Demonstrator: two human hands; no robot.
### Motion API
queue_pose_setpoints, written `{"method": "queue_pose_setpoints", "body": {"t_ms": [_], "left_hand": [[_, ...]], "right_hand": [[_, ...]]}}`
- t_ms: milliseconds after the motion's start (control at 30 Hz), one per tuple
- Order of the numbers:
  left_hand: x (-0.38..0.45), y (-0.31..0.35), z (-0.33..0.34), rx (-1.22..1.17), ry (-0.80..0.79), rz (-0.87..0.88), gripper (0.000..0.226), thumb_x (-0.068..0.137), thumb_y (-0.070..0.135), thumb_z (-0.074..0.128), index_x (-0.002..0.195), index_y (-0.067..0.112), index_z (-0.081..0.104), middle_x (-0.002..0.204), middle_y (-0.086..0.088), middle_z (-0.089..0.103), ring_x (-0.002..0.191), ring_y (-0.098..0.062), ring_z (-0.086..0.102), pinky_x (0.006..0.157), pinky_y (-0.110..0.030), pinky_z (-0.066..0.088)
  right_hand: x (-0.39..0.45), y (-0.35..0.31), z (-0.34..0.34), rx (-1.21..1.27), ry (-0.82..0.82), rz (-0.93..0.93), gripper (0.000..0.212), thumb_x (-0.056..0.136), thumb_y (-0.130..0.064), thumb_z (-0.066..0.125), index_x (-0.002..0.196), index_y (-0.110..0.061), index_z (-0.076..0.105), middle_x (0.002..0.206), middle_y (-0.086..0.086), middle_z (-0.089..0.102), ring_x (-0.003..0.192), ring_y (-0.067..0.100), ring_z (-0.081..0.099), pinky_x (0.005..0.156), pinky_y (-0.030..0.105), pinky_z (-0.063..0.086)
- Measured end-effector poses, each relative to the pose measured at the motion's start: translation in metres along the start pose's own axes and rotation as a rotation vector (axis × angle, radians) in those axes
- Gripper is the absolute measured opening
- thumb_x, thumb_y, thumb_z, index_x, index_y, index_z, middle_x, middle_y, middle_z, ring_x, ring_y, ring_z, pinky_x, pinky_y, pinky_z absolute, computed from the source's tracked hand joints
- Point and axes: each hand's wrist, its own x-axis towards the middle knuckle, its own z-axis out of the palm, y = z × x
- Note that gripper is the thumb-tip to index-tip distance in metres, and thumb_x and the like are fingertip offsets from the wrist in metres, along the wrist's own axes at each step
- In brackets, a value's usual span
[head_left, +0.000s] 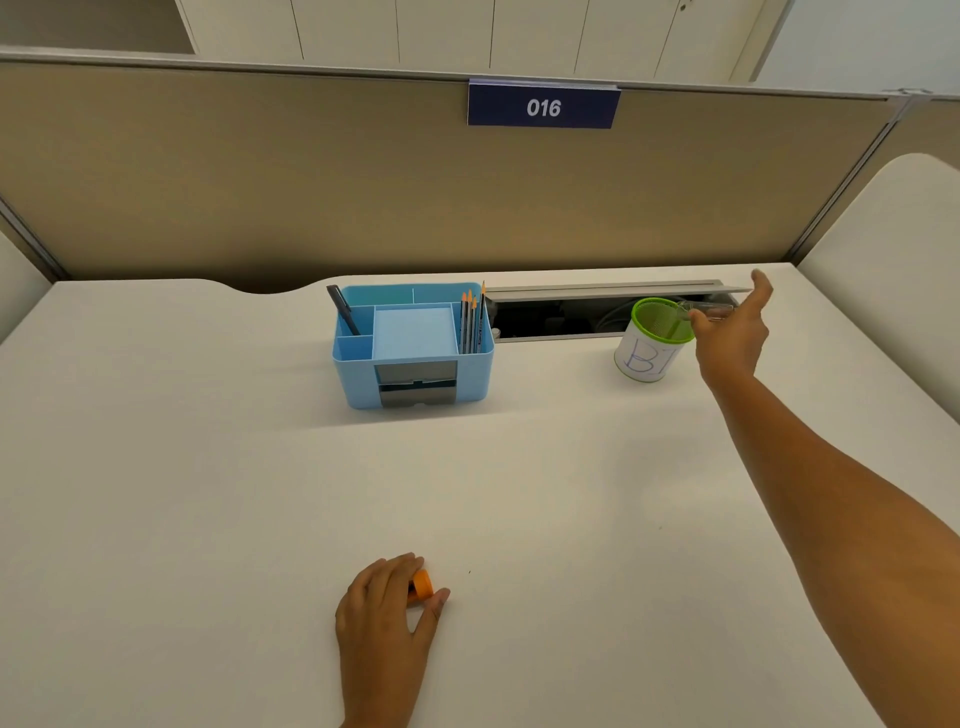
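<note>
A person seated at a white desk (208, 467) works both hands at once. At far right, the right hand (730, 335) reaches to the rim of a green mesh cup (649, 340), thumb raised and fingertips pinching what looks like a slim clear item (707, 310), too blurred to identify, poised just over the cup's right edge. Near the front edge, the left hand (387, 616) rests on the desk with fingers and thumb curled round a small orange object (422, 586). The cup stands right beside an open cable trough (550, 318) set into the desk's far edge, and that is where the trouble probably lies: the clear item hangs over the rim rather than over the middle of the opening, so a release here could send it glancing off the mesh and into the dark slot among the cables. The cup looks light, and a nudge from the knuckles or wrist could tip it or push it towards the trough. With the arm at full stretch, fine control is likely poor. The orange object, held only at the fingertips while attention appears to be on the far side, could slip and roll across the smooth top. A blue organiser (413, 358) holding pencils (471, 325) stands to the left, well apart from both hands.
</note>
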Motion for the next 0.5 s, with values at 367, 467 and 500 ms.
{"method": "queue_pose_setpoints", "body": {"t_ms": [367,467,500], "left_hand": [[-0.0003,0.0001,-0.0005,0.007,-0.015,-0.005,0.071,0.079,0.071,0.019,0.097,0.020,0.065,0.098,0.000,0.070,0.095,-0.028,0.062,0.075,-0.046,0.051],[0.0000,0.0007,-0.0009,0.004,-0.011,-0.002,0.070,0.080,0.071,0.019,0.096,0.020,0.065,0.097,0.000,0.070,0.093,-0.028,0.062,0.074,-0.046,0.051],[0.0003,0.0012,-0.0011,0.005,-0.011,0.000,0.069,0.080,0.070,0.019,0.096,0.020,0.065,0.097,0.000,0.070,0.093,-0.029,0.062,0.074,-0.045,0.051]], "right_hand": [[0.0024,0.0013,0.0050,-0.213,-0.082,-0.123,0.057,0.088,-0.010,0.057,0.140,-0.018,0.034,0.128,0.019,0.053,0.112,0.031,0.056,0.097,0.043,0.045],[0.0042,0.0051,0.0056,-0.272,-0.099,-0.170,0.042,0.087,-0.012,0.058,0.128,-0.011,0.050,0.123,0.021,0.056,0.108,0.036,0.059,0.093,0.045,0.048],[0.0039,0.0050,0.0055,-0.272,-0.094,-0.168,0.041,0.087,-0.012,0.057,0.127,-0.010,0.051,0.123,0.021,0.056,0.108,0.036,0.058,0.094,0.045,0.048]]}}
